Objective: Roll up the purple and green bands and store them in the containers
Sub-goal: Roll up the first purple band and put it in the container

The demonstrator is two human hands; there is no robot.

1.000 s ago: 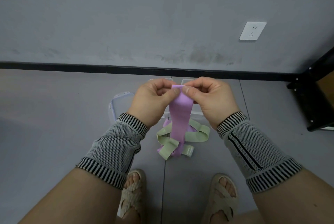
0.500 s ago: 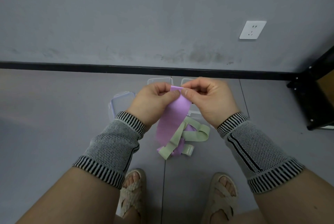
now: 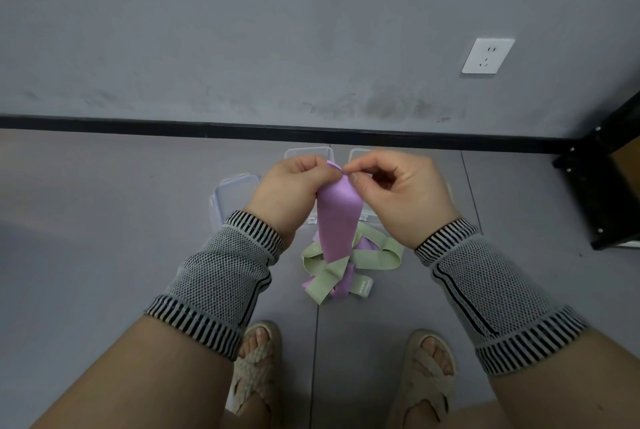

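A purple band (image 3: 337,220) hangs flat from both my hands above the floor. My left hand (image 3: 289,191) grips its top end with curled fingers, and my right hand (image 3: 398,191) pinches that same end between thumb and forefinger. Below them a pile of green bands (image 3: 377,252) and more purple bands (image 3: 341,285) lies tangled on the grey floor. Clear plastic containers (image 3: 308,153) stand behind my hands, partly hidden by them. A clear lid (image 3: 230,198) lies to their left.
My two sandalled feet (image 3: 256,363) stand just in front of the pile. A black metal rack leg (image 3: 602,193) is at the right edge. The grey wall with a black skirting strip (image 3: 138,123) and a white socket (image 3: 487,55) is close behind the containers.
The hanging purple band has swung back from the left to hang straight down. My right hand's fingers have shifted to pinch the band's top edge; both hands stay at the same height.
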